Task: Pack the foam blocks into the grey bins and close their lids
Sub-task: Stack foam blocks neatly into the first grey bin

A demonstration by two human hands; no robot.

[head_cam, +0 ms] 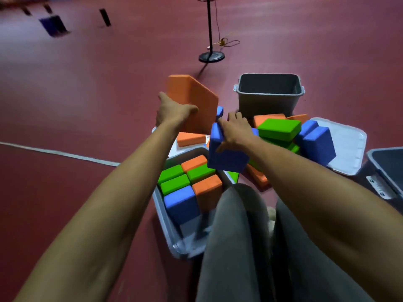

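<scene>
My left hand (174, 112) grips a flat orange block (194, 99), raised off the red floor (87, 105) and tilted. My right hand (234, 129) clamps a blue block (226, 155) by its top, held over the far right corner of the near grey bin (162, 216). That bin already holds packed blocks (187, 182) in green, orange and blue. A heap of blocks (279, 127) lies on a white lid (349, 147). An open grey bin (269, 92) stands behind the heap, and a third bin (386, 162) is at the right.

Dim indoor light, soft shadows, blurred far floor, wide-angle bending at edges
</scene>
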